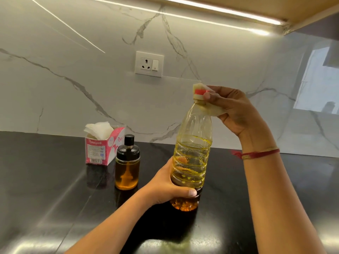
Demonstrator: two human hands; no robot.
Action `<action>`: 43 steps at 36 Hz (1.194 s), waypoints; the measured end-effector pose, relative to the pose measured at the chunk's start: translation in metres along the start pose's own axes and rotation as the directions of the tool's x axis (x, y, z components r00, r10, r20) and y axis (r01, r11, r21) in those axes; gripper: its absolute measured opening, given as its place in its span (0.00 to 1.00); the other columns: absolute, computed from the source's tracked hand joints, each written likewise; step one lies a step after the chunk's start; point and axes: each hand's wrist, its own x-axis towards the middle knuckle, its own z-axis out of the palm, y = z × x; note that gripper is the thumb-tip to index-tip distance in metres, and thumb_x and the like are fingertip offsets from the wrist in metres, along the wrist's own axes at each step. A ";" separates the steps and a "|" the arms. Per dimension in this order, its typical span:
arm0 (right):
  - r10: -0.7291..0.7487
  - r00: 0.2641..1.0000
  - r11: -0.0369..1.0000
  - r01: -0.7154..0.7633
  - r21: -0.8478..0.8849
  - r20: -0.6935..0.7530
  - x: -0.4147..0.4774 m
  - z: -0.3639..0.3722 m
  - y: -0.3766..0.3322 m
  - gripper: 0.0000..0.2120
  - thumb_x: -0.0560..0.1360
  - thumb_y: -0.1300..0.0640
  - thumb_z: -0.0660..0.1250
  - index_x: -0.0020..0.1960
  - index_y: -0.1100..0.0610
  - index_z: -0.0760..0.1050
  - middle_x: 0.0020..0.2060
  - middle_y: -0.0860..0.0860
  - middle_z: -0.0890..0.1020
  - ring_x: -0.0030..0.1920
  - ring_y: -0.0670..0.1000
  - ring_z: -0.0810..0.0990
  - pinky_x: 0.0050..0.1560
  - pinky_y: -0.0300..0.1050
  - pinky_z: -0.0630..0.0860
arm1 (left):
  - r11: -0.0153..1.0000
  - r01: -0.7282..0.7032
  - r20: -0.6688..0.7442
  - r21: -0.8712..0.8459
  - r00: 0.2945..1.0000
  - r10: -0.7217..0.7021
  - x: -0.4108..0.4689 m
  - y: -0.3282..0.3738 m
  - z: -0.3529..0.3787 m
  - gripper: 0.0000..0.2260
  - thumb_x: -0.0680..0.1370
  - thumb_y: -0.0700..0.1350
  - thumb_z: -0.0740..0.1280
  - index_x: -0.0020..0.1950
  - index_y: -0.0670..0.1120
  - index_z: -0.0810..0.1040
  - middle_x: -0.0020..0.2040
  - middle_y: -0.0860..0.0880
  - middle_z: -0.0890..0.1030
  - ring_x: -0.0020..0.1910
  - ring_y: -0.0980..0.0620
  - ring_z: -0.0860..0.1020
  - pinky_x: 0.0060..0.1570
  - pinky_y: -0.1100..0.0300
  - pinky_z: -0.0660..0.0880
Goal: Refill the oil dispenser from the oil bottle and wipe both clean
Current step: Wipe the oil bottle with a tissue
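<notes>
Oil bottle upright at the desk; left hand fingers clamped round its lower body; right hand pinches a tissue against the red cap; oil dispenser stands just left; oily plastic may slip in that grip, or rubbing may loosen the cap.

Reading off what I can: the pink tissue box, far left on the bench, says "ORIGAMI" in white capitals across the top of its near face. Its right side panel carries lettering running upward, and I catch only part of it. Under the name sit a white panel of small print and a barcode, both too small to read. On the wall socket plate, the rocker switch shows one short upright mark.
</notes>
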 end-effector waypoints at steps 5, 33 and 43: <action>-0.133 0.973 0.886 0.031 -0.463 -0.190 -0.007 0.014 -0.021 0.19 0.63 0.56 0.78 0.51 0.63 0.83 0.44 0.56 0.85 0.46 0.52 0.84 0.48 0.44 0.81 | 1.000 -0.006 -0.025 0.004 1.000 0.006 0.001 -0.001 0.001 0.43 0.58 0.58 0.82 0.68 0.62 0.65 0.61 0.60 0.80 0.61 0.60 0.79 0.61 0.58 0.76; -0.674 0.738 0.127 0.078 -0.989 -0.028 -0.026 0.091 -0.030 0.16 0.76 0.71 0.58 0.52 0.58 0.81 0.47 0.53 0.84 0.46 0.53 0.82 0.47 0.42 0.76 | 0.998 -0.031 -0.040 0.047 0.999 0.032 -0.001 0.001 0.003 0.43 0.58 0.59 0.82 0.68 0.61 0.66 0.62 0.57 0.80 0.61 0.57 0.79 0.66 0.49 0.74; -0.232 0.882 0.952 0.120 -0.282 -0.410 0.004 0.026 -0.013 0.13 0.74 0.73 0.60 0.48 0.62 0.81 0.45 0.53 0.85 0.46 0.48 0.84 0.45 0.43 0.80 | 1.000 -0.023 0.048 -0.004 0.999 0.023 -0.001 0.004 0.004 0.42 0.59 0.54 0.81 0.69 0.60 0.65 0.62 0.57 0.79 0.61 0.59 0.79 0.63 0.57 0.75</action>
